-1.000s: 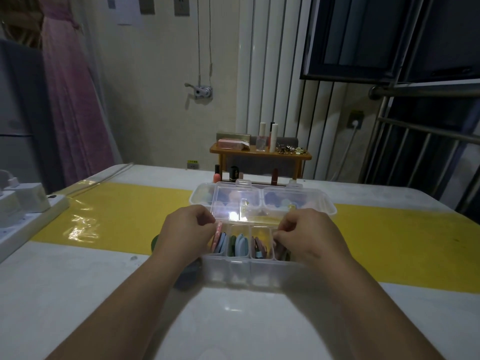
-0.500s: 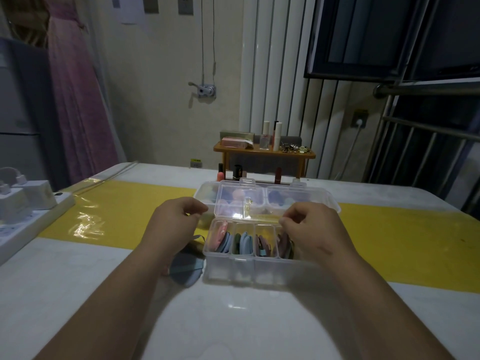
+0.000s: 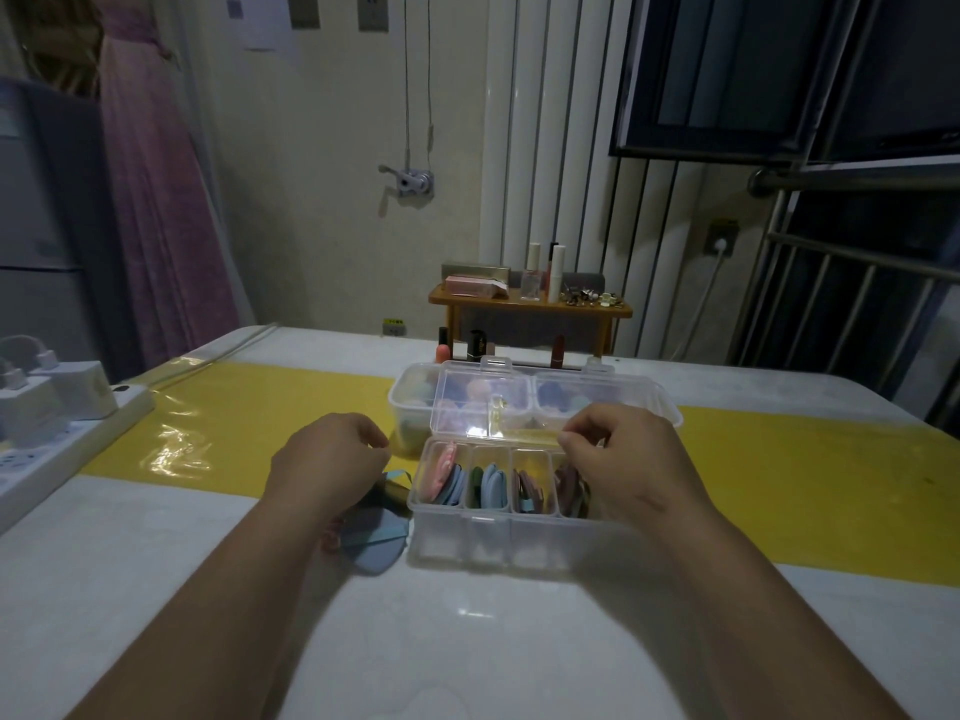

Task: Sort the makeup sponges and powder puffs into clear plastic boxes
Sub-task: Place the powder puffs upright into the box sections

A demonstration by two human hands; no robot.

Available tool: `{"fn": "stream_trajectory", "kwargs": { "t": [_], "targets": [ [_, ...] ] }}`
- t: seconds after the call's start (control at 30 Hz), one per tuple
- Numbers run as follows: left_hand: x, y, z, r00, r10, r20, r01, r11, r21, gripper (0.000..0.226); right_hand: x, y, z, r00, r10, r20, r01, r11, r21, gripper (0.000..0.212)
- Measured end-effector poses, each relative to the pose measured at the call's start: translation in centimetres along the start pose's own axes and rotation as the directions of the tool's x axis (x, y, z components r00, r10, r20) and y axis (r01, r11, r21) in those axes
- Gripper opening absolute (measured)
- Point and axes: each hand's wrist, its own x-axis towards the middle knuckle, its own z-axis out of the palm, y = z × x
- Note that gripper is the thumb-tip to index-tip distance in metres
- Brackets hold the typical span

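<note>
A clear divided box [image 3: 467, 537] stands in front of me with its lid [image 3: 488, 407] raised. Its compartments hold upright puffs: pink [image 3: 441, 470], blue [image 3: 493, 485] and brownish ones [image 3: 530, 491]. My left hand [image 3: 332, 459] hovers left of the box with curled fingers and nothing visible in it, above loose puffs, among them a blue puff [image 3: 374, 548] with a ribbon. My right hand [image 3: 618, 454] is over the rightmost compartment, fingertips bunched near the lid's lower edge; what they hold is hidden. A second clear box [image 3: 410, 402] behind holds sponges.
A yellow runner [image 3: 249, 423] crosses the white table. A power strip with chargers [image 3: 67, 418] lies at the left edge. Lipsticks [image 3: 475, 345] stand at the far table edge, with a small wooden shelf of cosmetics [image 3: 530, 304] behind.
My left hand has pulled out of the box's left compartment, leaving the pink puff there, and moved left over the loose puffs. My right hand has lifted slightly from the right compartment.
</note>
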Motion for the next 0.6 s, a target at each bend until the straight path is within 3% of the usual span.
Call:
{"fn": "stream_trajectory", "kwargs": {
  "t": [0.2,0.37,0.47,0.6],
  "targets": [
    [-0.4,0.96,0.06,0.99,0.086,0.109,-0.078,0.994,-0.074,0.023,-0.03,0.02,0.03,1.0,-0.004,0.007,0.004,1.0,0.012,0.012],
    [-0.53,0.79,0.05,0.943,0.135,0.305,-0.154,0.987,0.041,0.016,-0.09,0.04,0.02,1.0,-0.012,0.003,0.012,1.0,0.021,0.013],
    [-0.7,0.68,0.07,0.94,0.189,0.284,-0.235,0.962,0.139,0.02,-0.08,0.05,0.13,1.0,-0.01,0.011,0.01,1.0,0.025,0.013],
    [-0.7,0.89,0.06,0.963,0.199,0.183,-0.22,0.97,0.104,0.005,-0.09,0.0,0.08,1.0,-0.009,0.006,0.009,1.0,0.025,0.013]
  ]
}}
